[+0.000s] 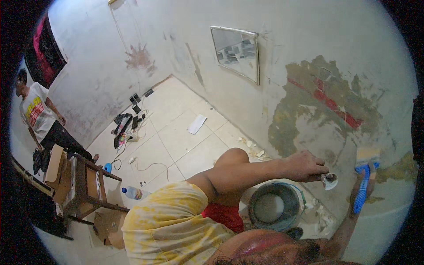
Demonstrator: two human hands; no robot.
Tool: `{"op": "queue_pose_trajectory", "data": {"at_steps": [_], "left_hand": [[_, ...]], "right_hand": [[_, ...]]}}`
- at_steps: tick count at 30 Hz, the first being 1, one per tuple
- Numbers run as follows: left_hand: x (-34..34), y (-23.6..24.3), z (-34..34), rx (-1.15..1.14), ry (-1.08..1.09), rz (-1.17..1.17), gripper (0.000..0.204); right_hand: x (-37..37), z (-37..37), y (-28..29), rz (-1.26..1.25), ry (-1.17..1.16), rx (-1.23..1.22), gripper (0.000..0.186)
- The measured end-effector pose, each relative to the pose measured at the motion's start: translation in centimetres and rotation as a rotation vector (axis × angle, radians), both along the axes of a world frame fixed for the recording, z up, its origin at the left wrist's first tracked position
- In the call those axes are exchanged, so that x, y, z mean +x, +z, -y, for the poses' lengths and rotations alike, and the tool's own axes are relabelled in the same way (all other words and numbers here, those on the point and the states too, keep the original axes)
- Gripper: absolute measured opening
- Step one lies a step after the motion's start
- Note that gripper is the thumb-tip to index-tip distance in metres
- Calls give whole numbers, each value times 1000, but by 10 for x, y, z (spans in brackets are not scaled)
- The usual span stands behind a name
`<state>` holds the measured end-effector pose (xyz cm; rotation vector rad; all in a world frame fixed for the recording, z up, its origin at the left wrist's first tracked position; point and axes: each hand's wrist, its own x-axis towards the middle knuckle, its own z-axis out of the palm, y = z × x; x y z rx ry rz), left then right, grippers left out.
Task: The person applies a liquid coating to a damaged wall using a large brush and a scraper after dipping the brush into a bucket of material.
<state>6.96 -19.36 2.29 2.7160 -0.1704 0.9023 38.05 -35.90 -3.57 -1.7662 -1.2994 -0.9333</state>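
My right hand (371,179) is closed around the blue handle of a wide paintbrush (361,194). The brush's pale bristles are up against the wall (282,39), beside a large patch of bare grey-brown plaster (287,119). My left arm reaches across to the right. At its end my left hand (305,166) is closed on a small whitish rounded object (329,181) whose kind I cannot make out. Below that hand stands a dark bucket (254,214) with a pale, whitish area inside.
Flakes of plaster (324,221) lie along the wall's foot. A framed mirror (236,51) hangs ahead. Cables and dark items (128,126), a white paper (197,124) and a bottle (132,193) lie on the tiles. At left are a wooden chair (84,198) and a standing person (42,115).
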Motion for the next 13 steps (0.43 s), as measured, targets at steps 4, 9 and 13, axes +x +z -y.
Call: {"op": "queue_pose_trajectory", "data": {"at_steps": [4, 9, 13], "left_hand": [[0, -1, 2, -15, 8, -8, 26], [-2, -6, 2, -11, 13, -48, 33], [0, 0, 2, -25, 22, 10, 23]], "right_hand": [[-39, -16, 20, -413, 288, -77, 38], [-70, -8, 47, -245, 433, -253, 37], [6, 9, 0, -499, 216, -176, 37]]}}
